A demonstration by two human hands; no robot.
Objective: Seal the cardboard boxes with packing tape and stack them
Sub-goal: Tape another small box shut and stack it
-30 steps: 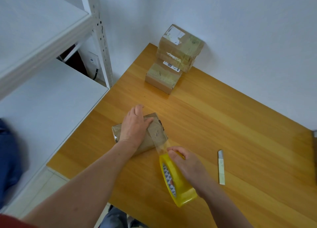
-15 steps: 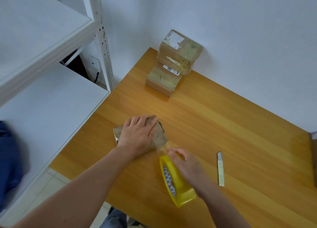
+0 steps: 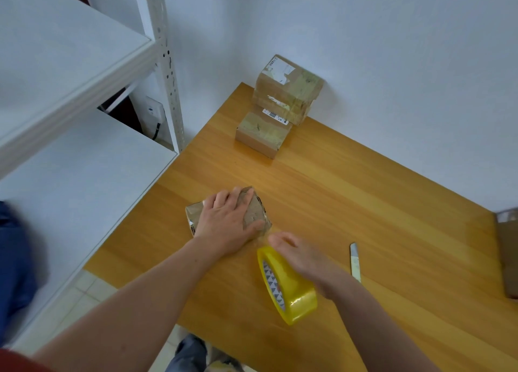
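A small cardboard box point(image 3: 256, 209) lies on the wooden table point(image 3: 364, 203) near its left edge. My left hand point(image 3: 224, 223) presses flat on top of it, thumb down on the clear tape at the box's near right end. A short strip of tape runs from there to the yellow tape roll point(image 3: 291, 296), which stands on edge just right of the box. My right hand point(image 3: 302, 259), motion-blurred, lies over the roll's top and grips it. Sealed boxes sit at the far corner: a taller stack point(image 3: 288, 88) against the wall and a low box point(image 3: 260, 133) in front.
A utility knife point(image 3: 354, 261) lies on the table right of my right hand. Another cardboard piece point(image 3: 508, 254) shows at the right edge. White metal shelving point(image 3: 70, 175) stands along the table's left side, with a white wall behind.
My left hand has turned and slid toward the box's right end, the thumb now pressing the tape down. My right hand has shifted over the roll and is blurred.
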